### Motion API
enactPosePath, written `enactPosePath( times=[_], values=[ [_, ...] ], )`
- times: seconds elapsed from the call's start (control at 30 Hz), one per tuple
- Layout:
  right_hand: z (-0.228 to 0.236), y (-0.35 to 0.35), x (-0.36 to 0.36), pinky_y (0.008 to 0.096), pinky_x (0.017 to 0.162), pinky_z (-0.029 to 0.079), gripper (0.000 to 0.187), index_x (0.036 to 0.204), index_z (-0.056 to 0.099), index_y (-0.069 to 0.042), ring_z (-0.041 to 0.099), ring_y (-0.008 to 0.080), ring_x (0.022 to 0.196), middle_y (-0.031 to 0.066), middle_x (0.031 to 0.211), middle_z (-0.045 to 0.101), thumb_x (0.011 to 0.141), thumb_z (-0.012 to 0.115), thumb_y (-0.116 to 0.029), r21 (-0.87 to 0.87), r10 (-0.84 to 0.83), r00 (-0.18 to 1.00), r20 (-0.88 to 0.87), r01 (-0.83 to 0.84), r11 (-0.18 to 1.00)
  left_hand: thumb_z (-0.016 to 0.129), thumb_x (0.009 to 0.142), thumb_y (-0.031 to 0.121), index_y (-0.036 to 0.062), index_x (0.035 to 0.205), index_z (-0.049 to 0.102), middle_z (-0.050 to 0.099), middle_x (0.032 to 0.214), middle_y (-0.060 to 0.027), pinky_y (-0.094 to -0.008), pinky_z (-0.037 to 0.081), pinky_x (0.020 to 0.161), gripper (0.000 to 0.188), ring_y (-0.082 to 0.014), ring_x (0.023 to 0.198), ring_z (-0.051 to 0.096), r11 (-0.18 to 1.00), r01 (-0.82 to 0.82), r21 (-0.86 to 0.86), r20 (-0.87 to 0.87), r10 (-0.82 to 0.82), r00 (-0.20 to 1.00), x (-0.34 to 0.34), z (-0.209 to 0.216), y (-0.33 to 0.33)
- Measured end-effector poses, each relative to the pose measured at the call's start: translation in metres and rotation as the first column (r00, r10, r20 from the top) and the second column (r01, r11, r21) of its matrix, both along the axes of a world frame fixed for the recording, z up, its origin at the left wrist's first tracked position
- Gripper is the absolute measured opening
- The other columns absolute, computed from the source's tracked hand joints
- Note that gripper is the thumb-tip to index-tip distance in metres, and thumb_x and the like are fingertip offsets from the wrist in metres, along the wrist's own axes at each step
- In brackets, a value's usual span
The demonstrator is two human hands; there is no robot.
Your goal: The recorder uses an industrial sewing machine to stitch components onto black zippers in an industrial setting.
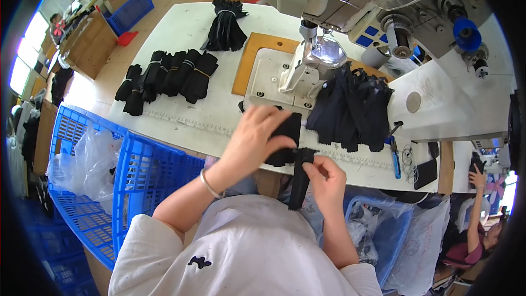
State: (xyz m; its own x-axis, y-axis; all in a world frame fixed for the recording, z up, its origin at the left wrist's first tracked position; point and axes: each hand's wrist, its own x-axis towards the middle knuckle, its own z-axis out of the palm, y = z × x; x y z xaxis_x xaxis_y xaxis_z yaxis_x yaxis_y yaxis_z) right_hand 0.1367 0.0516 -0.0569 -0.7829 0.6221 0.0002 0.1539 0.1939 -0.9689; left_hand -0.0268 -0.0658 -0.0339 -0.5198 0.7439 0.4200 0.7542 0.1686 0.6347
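My right hand [327,182] pinches a black fabric strip [298,183] near its upper end, and the strip hangs over the table's front edge toward my lap. My left hand [249,138] is just to the left, thumb and fingers apart, above more black fabric pieces [286,131] lying on the table. What its fingertips touch is partly hidden. Behind both hands stands the sewing machine [307,71], its work light lit over the needle area. A loose pile of black strips [350,109] spreads to the right of the needle area.
Several tied black bundles [170,74] lie at the left of the white table [181,27], with another bundle [226,24] at the back. Blue snips [395,156] and a black phone [425,174] lie at right. Blue crates [153,172] stand left. Another person [471,241] sits far right.
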Motion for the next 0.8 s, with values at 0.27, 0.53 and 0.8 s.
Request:
enactPosePath(
  times=[0.27,0.53,0.8],
  values=[
    [-0.004,0.002,-0.006,0.0208,0.065,0.044,0.014,0.087,0.062,0.004,0.055,0.0062,0.068,0.0021,0.073,0.063,0.083,0.069,-0.008,-0.115,-0.048,0.998,-0.048,0.043,0.992,0.071,0.076,0.016,0.0011,0.108,0.063,0.057,0.103,-0.0098,-0.0376,0.045,0.084,0.036,-0.0283,0.093,0.054,0.998,-0.050,-0.044,-0.106,0.045,0.993,-0.014,-0.028,0.004],
    [0.027,-0.010,-0.011,0.0225,0.068,0.046,0.011,0.089,0.063,0.005,0.057,0.0090,0.070,0.0079,0.092,0.065,0.081,0.068,-0.001,-0.096,-0.024,0.952,-0.305,-0.005,0.995,0.069,0.080,0.004,0.0045,0.099,0.067,0.066,0.080,-0.0016,-0.0260,0.049,0.067,0.019,-0.0119,0.072,0.060,0.962,-0.100,0.253,0.656,-0.095,0.749,0.017,0.009,0.007],
    [0.030,-0.007,-0.021,0.0214,0.065,0.045,0.009,0.089,0.063,0.004,0.056,0.0084,0.069,0.0076,0.093,0.064,0.081,0.066,0.003,-0.087,-0.017,0.966,-0.259,-0.005,0.996,0.065,0.085,0.003,-0.0024,0.099,0.065,0.066,0.084,-0.0049,-0.0196,0.050,0.063,0.015,-0.0072,0.069,0.060,0.935,-0.084,0.343,0.862,-0.279,0.424,0.022,0.018,-0.005]
  ],
)
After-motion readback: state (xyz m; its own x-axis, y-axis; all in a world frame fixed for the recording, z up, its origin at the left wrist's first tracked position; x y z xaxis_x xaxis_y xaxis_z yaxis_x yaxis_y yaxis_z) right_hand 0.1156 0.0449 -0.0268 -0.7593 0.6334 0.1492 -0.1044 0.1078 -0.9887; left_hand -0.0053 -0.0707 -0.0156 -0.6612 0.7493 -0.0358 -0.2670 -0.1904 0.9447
